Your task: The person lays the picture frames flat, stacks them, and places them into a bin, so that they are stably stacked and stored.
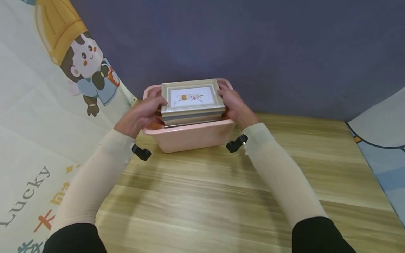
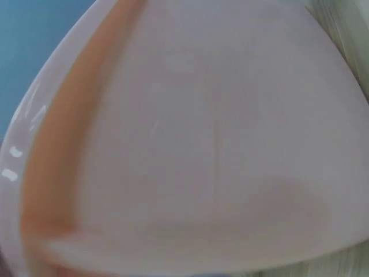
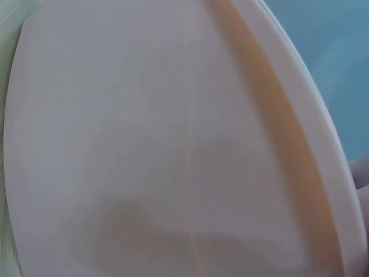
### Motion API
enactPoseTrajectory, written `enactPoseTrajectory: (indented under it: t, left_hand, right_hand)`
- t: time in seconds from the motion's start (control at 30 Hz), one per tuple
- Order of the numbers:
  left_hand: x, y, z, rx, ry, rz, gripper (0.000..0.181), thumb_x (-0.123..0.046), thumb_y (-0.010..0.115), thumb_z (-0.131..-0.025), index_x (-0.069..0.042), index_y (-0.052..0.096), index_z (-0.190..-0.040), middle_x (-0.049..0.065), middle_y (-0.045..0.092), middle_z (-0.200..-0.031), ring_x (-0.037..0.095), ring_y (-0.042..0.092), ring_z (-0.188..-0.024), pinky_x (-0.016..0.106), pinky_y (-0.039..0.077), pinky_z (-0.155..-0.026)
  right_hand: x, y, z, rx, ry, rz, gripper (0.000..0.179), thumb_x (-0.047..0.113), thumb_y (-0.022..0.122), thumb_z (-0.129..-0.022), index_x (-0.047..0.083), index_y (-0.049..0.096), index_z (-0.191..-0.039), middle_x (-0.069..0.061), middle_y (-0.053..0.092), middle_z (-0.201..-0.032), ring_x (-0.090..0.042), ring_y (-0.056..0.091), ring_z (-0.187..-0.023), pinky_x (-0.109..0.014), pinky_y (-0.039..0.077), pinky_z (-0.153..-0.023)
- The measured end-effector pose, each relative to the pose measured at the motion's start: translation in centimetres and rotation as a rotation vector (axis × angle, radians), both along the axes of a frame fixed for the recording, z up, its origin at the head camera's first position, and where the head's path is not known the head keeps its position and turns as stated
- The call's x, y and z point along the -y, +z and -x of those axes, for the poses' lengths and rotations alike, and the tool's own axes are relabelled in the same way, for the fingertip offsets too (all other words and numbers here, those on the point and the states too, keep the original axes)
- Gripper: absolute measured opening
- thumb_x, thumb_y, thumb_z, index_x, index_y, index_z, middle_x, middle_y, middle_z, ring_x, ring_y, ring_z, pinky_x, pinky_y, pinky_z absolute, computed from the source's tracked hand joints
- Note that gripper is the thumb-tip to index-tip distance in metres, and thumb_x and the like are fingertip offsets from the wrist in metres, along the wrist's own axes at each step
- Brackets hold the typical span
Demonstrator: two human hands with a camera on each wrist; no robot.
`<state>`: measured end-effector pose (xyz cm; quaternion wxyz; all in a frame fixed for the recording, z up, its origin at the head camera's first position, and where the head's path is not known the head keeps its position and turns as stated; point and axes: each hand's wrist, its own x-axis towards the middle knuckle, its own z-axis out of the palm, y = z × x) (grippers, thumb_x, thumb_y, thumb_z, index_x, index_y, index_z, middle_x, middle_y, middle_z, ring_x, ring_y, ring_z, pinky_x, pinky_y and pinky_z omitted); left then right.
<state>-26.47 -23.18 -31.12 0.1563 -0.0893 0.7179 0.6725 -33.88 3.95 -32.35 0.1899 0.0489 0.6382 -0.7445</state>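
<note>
A stack of picture frames sits in a pink plastic bin (image 1: 196, 137), its upper part rising above the bin's front rim. The top picture frame (image 1: 191, 96) has a pale gold border around a small animal-and-leaves print. My left hand (image 1: 145, 112) grips the stack at its left side, thumb on the top frame's edge. On the opposite side my right hand (image 1: 235, 102) holds it, with the thumb over the right border. The fingers lower down are partly hidden inside the bin. Both wrist views are filled by the bin wall (image 2: 202, 133); fingers (image 3: 362, 173) show at the right wrist view's edge.
The bin stands at the back of a wood-grain table (image 1: 202, 196), close to a dark blue-grey backdrop (image 1: 284, 52). A white cloth printed with a cartoon figure (image 1: 90, 66) hangs on the left. Another printed cloth (image 1: 383, 119) lies at the right edge.
</note>
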Motion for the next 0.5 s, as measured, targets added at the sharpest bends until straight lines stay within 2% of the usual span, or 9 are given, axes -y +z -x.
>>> enactPoseTrajectory:
  t: [0.17, 0.4, 0.5]
  left_hand:
    - [-0.77, -0.43, 0.53, 0.009, 0.05, -0.001, 0.071, -0.008, 0.037, -0.096, -0.037, 0.019, -0.159, 0.017, 0.048, -0.126, 0.038, 0.055, -0.107, 0.063, 0.051, -0.087]
    - [-0.94, -0.49, 0.74, 0.032, 0.088, 0.034, 0.075, -0.007, 0.041, -0.094, -0.04, 0.02, -0.158, 0.014, 0.049, -0.124, 0.036, 0.057, -0.104, 0.062, 0.052, -0.083]
    - [-0.88, -0.62, 0.68, 0.035, 0.096, 0.047, 0.075, -0.006, 0.041, -0.093, -0.038, 0.021, -0.157, 0.013, 0.05, -0.121, 0.035, 0.056, -0.102, 0.062, 0.051, -0.082]
  right_hand:
    - [-0.03, -0.15, 0.05, -0.002, -0.034, -0.085, 0.047, 0.02, 0.041, -0.109, 0.037, 0.048, -0.152, 0.001, 0.054, -0.15, -0.015, 0.058, -0.122, -0.028, 0.048, -0.103]
    - [0.12, -0.14, 0.16, 0.002, -0.03, -0.075, 0.049, 0.016, 0.039, -0.109, 0.034, 0.046, -0.153, 0.0, 0.054, -0.15, -0.014, 0.058, -0.123, -0.027, 0.047, -0.105]
    - [0.31, -0.11, 0.15, 0.002, -0.022, -0.079, 0.049, 0.015, 0.039, -0.109, 0.031, 0.046, -0.154, -0.001, 0.054, -0.15, -0.015, 0.058, -0.124, -0.027, 0.048, -0.106]
